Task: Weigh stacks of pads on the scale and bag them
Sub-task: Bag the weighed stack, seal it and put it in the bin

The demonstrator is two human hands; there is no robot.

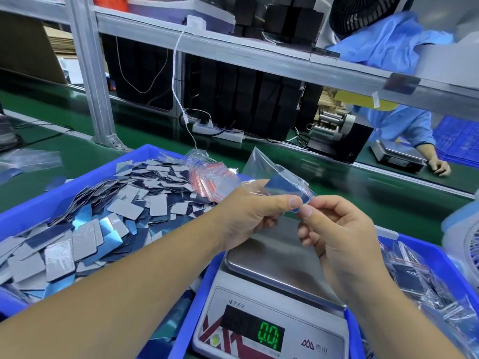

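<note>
At the centre of the frame, the left hand point(248, 216) and the right hand point(337, 229) meet above the scale point(272, 307), each pinching the mouth edge of a small clear bag point(272, 169) between thumb and forefinger. A stack of pads point(282, 187), bluish and reflective, sits inside the bag, just above the left thumb; the rest of the bag stands up and away toward the upper centre. The steel pan of the scale, directly below the hands, carries nothing, and the green display point(268, 339) at the lower centre reads 0.0. To the left, a blue bin point(77, 182) holds a loose heap of grey and blue pads point(85, 229), with a bundle of empty bags point(212, 177) bearing red seal strips lying at its far right corner, just beside the left hand. At the right edge, a second blue bin point(427, 250) contains filled bags point(420, 283). At the upper right, across the green conveyor belt point(337, 172), another person's hand point(440, 167) rests beside a second scale point(399, 154).
</note>
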